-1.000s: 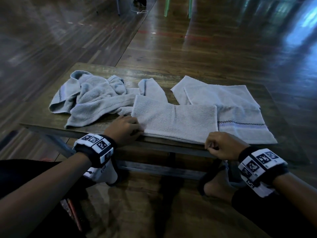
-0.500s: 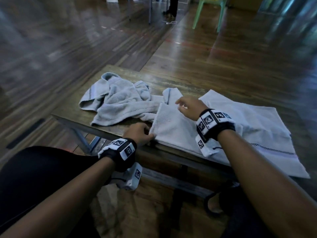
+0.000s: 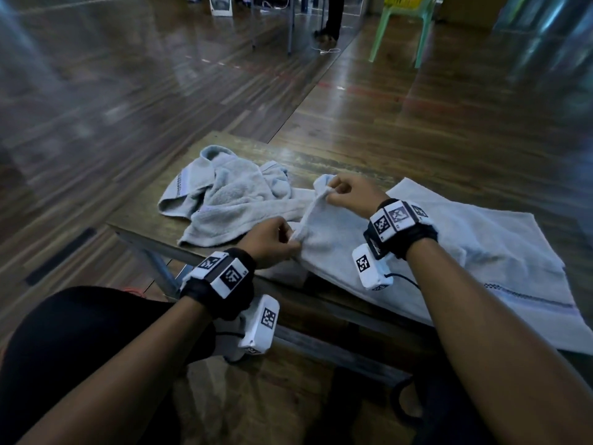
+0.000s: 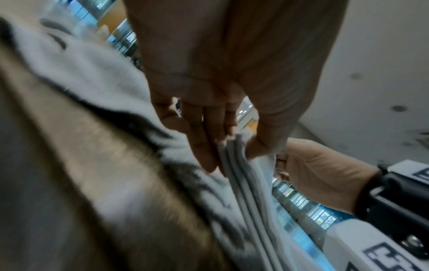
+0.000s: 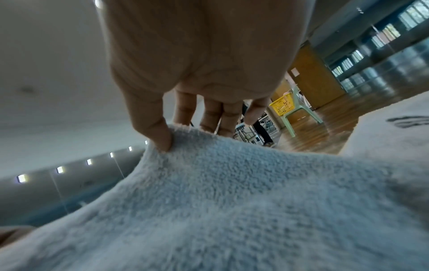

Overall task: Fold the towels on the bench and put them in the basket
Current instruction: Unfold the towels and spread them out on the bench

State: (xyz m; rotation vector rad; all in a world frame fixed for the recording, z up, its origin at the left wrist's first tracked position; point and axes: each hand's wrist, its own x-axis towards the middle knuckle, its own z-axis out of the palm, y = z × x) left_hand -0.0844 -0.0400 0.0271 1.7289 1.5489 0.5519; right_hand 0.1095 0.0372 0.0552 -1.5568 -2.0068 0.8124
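Note:
A pale grey folded towel (image 3: 333, 248) lies on the wooden bench (image 3: 321, 165). My left hand (image 3: 272, 240) pinches its near left corner, layered edges showing between thumb and fingers (image 4: 209, 146). My right hand (image 3: 345, 192) pinches the far left corner and lifts it off the bench; the thumb (image 5: 160, 135) presses into the fluffy towel (image 5: 232, 201). A crumpled towel (image 3: 224, 200) lies at the bench's left end. A flat towel with a dark stripe (image 3: 513, 268) lies under my right arm. The yellow basket (image 5: 282, 105) sits on a green chair far off.
The green plastic chair (image 3: 401, 27) stands on the wooden floor far behind the bench, with table legs and a person's legs (image 3: 333, 14) nearby. My black-clad knee (image 3: 80, 332) is at the near left, below the bench edge.
My right hand left the near right corner, crossed to the far left corner and now lifts it. My left hand went from resting at the near left corner to pinching it.

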